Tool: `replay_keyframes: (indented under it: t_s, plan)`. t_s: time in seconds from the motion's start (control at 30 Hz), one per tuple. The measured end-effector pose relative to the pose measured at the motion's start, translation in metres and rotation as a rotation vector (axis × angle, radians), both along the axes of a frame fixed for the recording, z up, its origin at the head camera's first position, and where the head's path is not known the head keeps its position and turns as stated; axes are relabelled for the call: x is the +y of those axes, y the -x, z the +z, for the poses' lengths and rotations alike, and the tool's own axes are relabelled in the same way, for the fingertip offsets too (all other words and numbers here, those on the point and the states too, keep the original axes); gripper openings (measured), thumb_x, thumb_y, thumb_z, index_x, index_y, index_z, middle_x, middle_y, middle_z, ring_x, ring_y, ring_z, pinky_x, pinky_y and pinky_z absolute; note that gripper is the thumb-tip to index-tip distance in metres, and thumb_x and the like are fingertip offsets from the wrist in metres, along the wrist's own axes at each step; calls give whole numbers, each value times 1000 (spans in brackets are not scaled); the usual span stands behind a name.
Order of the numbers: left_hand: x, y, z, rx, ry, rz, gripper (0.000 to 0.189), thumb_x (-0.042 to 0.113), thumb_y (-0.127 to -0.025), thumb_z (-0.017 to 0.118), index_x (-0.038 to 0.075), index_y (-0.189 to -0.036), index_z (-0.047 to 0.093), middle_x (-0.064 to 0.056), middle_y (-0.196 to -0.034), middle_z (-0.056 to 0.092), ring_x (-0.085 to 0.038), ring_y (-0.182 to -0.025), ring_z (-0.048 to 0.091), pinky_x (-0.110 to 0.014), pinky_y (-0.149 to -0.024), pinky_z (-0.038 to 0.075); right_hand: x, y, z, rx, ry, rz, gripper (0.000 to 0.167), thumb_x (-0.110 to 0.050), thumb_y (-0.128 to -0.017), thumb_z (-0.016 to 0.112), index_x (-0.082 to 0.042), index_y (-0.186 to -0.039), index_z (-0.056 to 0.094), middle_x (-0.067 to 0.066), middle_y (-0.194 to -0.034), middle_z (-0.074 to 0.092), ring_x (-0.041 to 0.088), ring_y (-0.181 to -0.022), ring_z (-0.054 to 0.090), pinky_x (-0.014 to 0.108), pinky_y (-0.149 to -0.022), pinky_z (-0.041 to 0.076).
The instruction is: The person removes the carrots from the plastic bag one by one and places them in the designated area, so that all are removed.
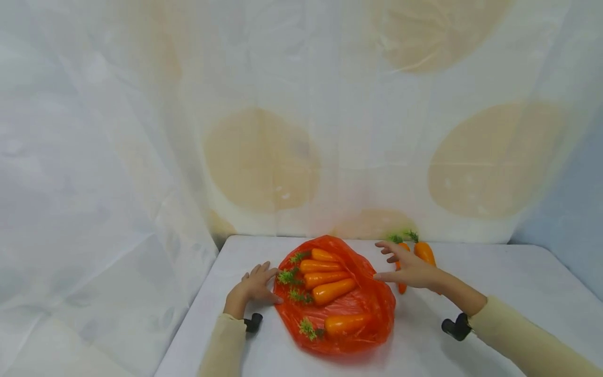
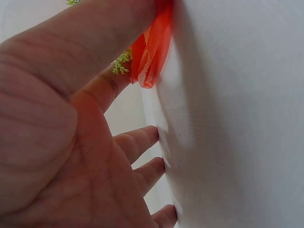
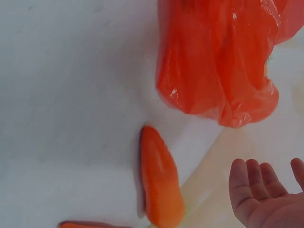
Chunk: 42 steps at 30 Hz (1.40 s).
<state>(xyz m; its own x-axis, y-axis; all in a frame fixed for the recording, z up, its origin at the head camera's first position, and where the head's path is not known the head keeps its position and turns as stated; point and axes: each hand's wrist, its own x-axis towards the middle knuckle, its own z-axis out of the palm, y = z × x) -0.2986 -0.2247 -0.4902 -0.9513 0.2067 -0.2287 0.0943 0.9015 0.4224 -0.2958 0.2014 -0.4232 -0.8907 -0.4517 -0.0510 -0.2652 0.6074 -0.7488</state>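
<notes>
An orange-red plastic bag point(image 1: 348, 303) lies spread on the table with its mouth wide, holding several carrots point(image 1: 325, 277) with green tops, one lower carrot point(image 1: 347, 323) apart from the rest. My left hand point(image 1: 256, 285) is at the bag's left edge, thumb and forefinger spread along it; the left wrist view shows the other fingertips meeting the white table. On the other side, my right hand point(image 1: 411, 269) hovers with fingers spread and nothing held, its thumb close to the bag's right rim. Beyond it lie two carrots point(image 1: 425, 253), one partly hidden by that hand.
The white table point(image 1: 499, 293) extends to the right of the bag. A pale curtain with tan circles point(image 1: 261, 159) hangs behind its back edge, and white sheeting point(image 1: 94, 209) drapes along the left. Each wrist wears a small black camera point(image 1: 456, 327).
</notes>
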Motion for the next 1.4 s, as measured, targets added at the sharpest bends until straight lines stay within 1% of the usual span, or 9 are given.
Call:
replay_keyframes:
  t_s: [0.07,0.23,0.33,0.53,0.7,0.9,1.07,1.2,1.4]
  plan:
    - [0,0,0,0,1,-4,77,44,-74,84,23,-142,52,-17,-162,25,-44,-149,17,-72,-115,11,-2,-1,-2,0,-3,14,83,-43,-83,77,-17,-149,33,19,-145,43,41,-128,46,51,-93,53]
    - [1,-1,-1,-4,6,-13,78,45,-75,83,22,-142,51,-17,-162,24,-45,-149,17,-71,-115,11,-5,-1,-9,21,-10,40,77,-41,-84,77,-15,-145,38,18,-142,47,35,-124,49,56,-99,48]
    - [1,-1,-1,-5,10,-9,78,44,-75,83,23,-142,51,-17,-162,25,-44,-149,17,-71,-116,11,-7,-3,-11,27,-7,45,75,-41,-84,76,-15,-144,40,17,-141,48,35,-123,50,58,-99,47]
    - [1,-1,-2,0,4,-5,77,43,-75,83,23,-142,52,-17,-162,25,-44,-149,17,-71,-116,10,-16,-9,-7,-2,18,91,74,-40,-85,76,-14,-144,42,18,-143,47,39,-125,49,59,-100,46]
    - [1,-2,-3,-2,-1,-5,77,44,-74,83,23,-142,52,-17,-162,25,-44,-149,17,-72,-115,10,-24,-13,-7,-28,35,151,75,-40,-86,75,-11,-146,40,16,-142,49,36,-125,49,59,-100,47]
    - [2,-2,-1,3,7,-13,77,45,-74,83,23,-141,52,-17,-162,25,-44,-149,18,-72,-115,11,-30,-16,-8,-56,37,180,74,-38,-87,74,-14,-147,39,14,-144,47,37,-129,47,63,-103,43]
    - [2,1,1,10,16,-14,77,44,-75,83,23,-142,51,-17,-162,26,-44,-148,19,-71,-115,12,-33,-17,-10,-39,47,229,70,-38,-89,73,-12,-145,41,15,-144,48,37,-128,47,60,-103,44]
    - [2,0,0,1,16,-19,77,45,-75,83,23,-142,51,-17,-162,25,-44,-149,18,-72,-115,13,-36,-18,-14,-67,81,268,66,-36,-90,72,-13,-144,42,18,-145,47,38,-127,48,57,-103,47]
    - [1,0,1,21,22,-19,76,44,-75,83,23,-141,52,-17,-162,26,-44,-148,19,-72,-114,13,-44,-18,-18,-102,131,303,63,-33,-90,72,-15,-143,43,20,-146,45,42,-127,47,56,-102,48]
